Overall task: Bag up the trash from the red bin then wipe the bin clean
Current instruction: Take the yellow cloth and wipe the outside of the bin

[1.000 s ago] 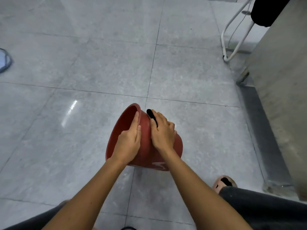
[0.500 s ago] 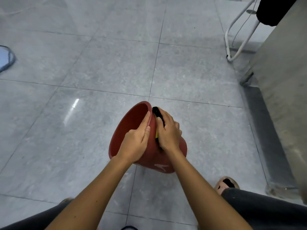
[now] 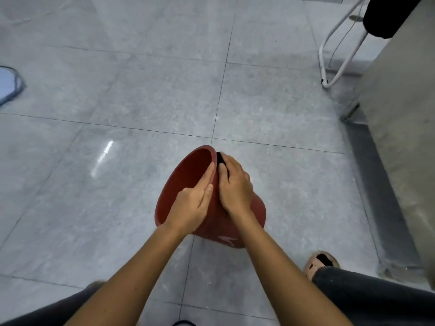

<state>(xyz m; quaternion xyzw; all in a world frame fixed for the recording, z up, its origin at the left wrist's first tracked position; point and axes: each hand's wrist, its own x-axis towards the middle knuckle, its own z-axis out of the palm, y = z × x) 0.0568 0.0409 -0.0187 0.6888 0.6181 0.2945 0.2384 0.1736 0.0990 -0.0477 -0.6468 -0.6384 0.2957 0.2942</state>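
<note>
The red bin (image 3: 186,184) is tipped on its side above the grey tiled floor, its mouth facing left and away from me. My left hand (image 3: 193,205) grips the bin's rim, fingers lying along the edge. My right hand (image 3: 235,187) presses a dark wiping pad (image 3: 220,158) flat against the bin's outer wall just behind the rim. Only the pad's black tip shows past my fingers. What I can see of the bin's inside looks bare.
A concrete wall (image 3: 404,128) and its dark base strip run along the right. A white metal frame (image 3: 336,55) stands at the far right. A blue-edged object (image 3: 9,83) lies at the left edge. My sandalled foot (image 3: 320,262) is near the lower right.
The bin's mouth has turned a little more into view. My right hand with the pad has slid up the outer wall towards the rim.
</note>
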